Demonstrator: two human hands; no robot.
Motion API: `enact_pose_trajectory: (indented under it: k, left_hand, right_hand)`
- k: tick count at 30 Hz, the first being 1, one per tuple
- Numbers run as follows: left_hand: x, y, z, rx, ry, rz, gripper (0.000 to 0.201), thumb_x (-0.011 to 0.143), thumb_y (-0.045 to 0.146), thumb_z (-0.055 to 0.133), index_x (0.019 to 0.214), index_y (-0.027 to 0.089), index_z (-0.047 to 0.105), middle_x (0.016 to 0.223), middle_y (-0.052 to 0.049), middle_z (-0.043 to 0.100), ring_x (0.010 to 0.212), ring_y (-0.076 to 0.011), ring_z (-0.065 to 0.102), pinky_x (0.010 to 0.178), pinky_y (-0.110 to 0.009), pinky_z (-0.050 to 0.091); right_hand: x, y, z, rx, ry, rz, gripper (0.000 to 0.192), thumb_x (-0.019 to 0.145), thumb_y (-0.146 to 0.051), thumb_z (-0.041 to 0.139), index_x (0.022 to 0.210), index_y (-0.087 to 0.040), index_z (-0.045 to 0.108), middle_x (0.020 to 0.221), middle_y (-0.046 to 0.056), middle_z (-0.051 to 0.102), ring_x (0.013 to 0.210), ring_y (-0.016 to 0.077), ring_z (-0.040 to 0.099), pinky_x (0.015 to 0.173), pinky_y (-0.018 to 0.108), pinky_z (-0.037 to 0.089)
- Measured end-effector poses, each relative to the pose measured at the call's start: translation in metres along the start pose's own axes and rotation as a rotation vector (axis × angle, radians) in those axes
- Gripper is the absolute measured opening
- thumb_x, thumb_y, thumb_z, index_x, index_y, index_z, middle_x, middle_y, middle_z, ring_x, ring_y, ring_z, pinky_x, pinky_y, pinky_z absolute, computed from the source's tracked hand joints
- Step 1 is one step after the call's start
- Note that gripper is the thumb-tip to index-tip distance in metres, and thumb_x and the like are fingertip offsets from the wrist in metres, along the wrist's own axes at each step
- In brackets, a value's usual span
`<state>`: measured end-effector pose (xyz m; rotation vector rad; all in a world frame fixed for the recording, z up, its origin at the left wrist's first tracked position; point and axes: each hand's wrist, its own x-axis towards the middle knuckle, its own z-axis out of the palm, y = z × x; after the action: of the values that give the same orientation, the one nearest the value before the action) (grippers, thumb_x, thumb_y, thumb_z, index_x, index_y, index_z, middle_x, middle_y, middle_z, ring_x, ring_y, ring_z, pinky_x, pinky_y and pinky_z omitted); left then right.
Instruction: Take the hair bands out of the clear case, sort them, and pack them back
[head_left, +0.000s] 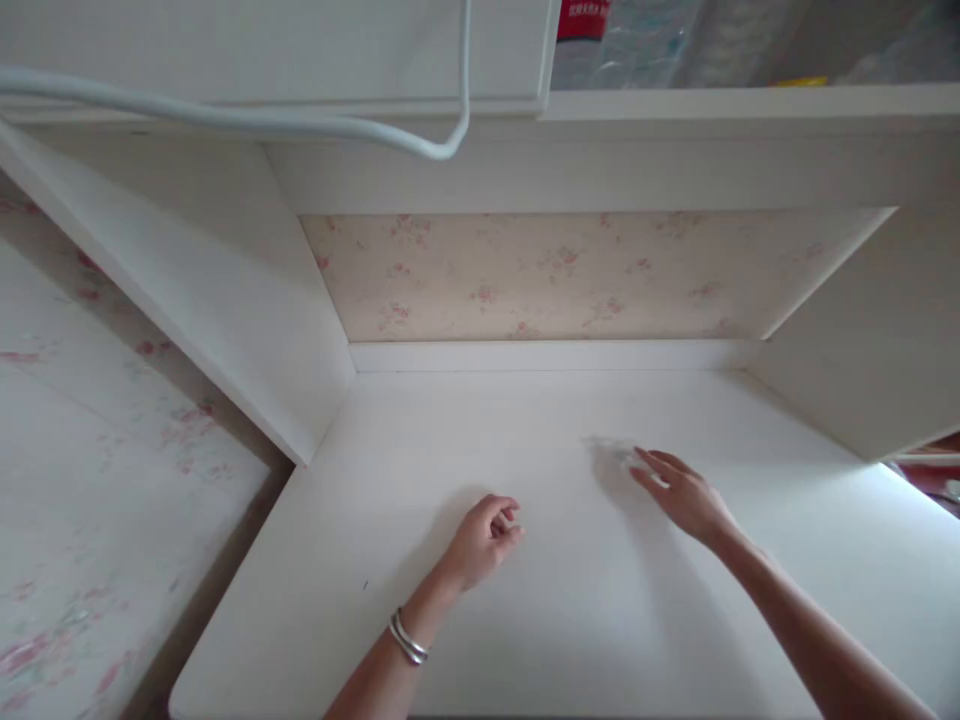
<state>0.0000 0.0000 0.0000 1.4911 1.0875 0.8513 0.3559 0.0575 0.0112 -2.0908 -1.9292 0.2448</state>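
From the head view, your right hand point(686, 495) lies flat, fingers spread, grip empty, on a faint smudge point(611, 452) mid-worktop point(525, 640), apparently wiping, while your left hand point(484, 540) rests loosely curled, holding nothing; next calls for steady strokes.

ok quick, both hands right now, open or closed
left hand: fingers loosely curled, holding nothing visible, over the desk
right hand: open, fingers stretched flat

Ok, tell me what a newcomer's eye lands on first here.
Two bare hands over a white desk top: the left hand curled loosely, silver bangles on its wrist, the right hand stretched flat towards a faint smudge. A white cable loops overhead.
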Motion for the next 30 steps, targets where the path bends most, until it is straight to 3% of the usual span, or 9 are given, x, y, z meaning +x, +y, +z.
enact_pose_trajectory:
  k: [3,6,10,17,22,27,30]
  left_hand:
    - [-0.001,0.007,0.009,0.021,0.05,0.072,0.065,0.067,0.032,0.073,0.125,0.024,0.045,0.125,-0.011,0.044,0.092,-0.0173,0.055,0.066,-0.027,0.049]
    - [0.001,0.012,0.018,0.011,0.144,0.118,0.095,0.058,0.029,0.08,0.138,0.027,0.027,0.136,-0.015,0.034,0.108,-0.0238,0.049,0.076,-0.033,0.05]
    - [0.003,0.019,0.017,-0.039,0.29,0.105,0.095,0.063,0.023,0.077,0.139,0.024,0.02,0.13,-0.015,0.045,0.11,-0.0244,0.052,0.088,-0.038,0.048]
    - [-0.009,0.03,0.004,-0.103,0.294,-0.035,0.077,0.069,0.018,0.07,0.133,0.022,0.029,0.114,-0.011,0.061,0.092,-0.0197,0.063,0.08,-0.033,0.052]
    - [-0.011,0.034,0.008,-0.231,0.271,-0.037,0.076,0.067,0.018,0.072,0.13,0.02,0.03,0.11,-0.011,0.063,0.09,-0.0188,0.064,0.078,-0.031,0.054]
    - [-0.012,0.027,0.004,-0.281,0.281,-0.047,0.076,0.065,0.02,0.074,0.128,0.022,0.033,0.113,-0.01,0.059,0.089,-0.018,0.065,0.078,-0.032,0.054]
    - [-0.011,0.021,-0.008,-0.246,0.299,-0.019,0.076,0.065,0.02,0.074,0.128,0.024,0.032,0.119,-0.011,0.055,0.091,-0.0176,0.064,0.08,-0.033,0.053]
  right_hand:
    - [-0.027,-0.074,0.008,0.224,-0.002,-0.183,0.045,0.086,-0.053,0.043,0.127,-0.037,0.051,0.13,0.003,0.05,0.095,0.0202,0.061,0.081,0.033,0.05]
    - [-0.053,-0.138,0.02,0.38,-0.005,-0.311,0.042,0.088,-0.047,0.044,0.127,-0.036,0.051,0.132,0.002,0.048,0.102,0.0203,0.058,0.085,0.034,0.05]
    - [-0.076,-0.186,0.032,0.429,-0.01,-0.398,0.041,0.088,-0.043,0.046,0.128,-0.035,0.05,0.141,0.003,0.038,0.111,0.023,0.053,0.093,0.04,0.046]
    - [-0.088,-0.198,0.031,0.446,-0.054,-0.495,0.04,0.089,-0.038,0.047,0.129,-0.037,0.049,0.139,0.002,0.042,0.112,0.0232,0.052,0.094,0.041,0.045]
    - [-0.092,-0.197,0.03,0.525,-0.071,-0.433,0.038,0.089,-0.039,0.047,0.125,-0.035,0.053,0.138,0.001,0.044,0.111,0.023,0.054,0.095,0.042,0.044]
    - [-0.082,-0.188,0.03,0.793,-0.114,-0.127,0.041,0.089,-0.047,0.041,0.123,-0.03,0.057,0.126,0.002,0.056,0.116,0.0219,0.052,0.1,0.038,0.039]
    - [-0.073,-0.176,0.035,0.947,-0.165,0.057,0.05,0.088,-0.053,0.039,0.127,-0.026,0.053,0.114,0.004,0.064,0.108,0.0227,0.058,0.097,0.038,0.042]
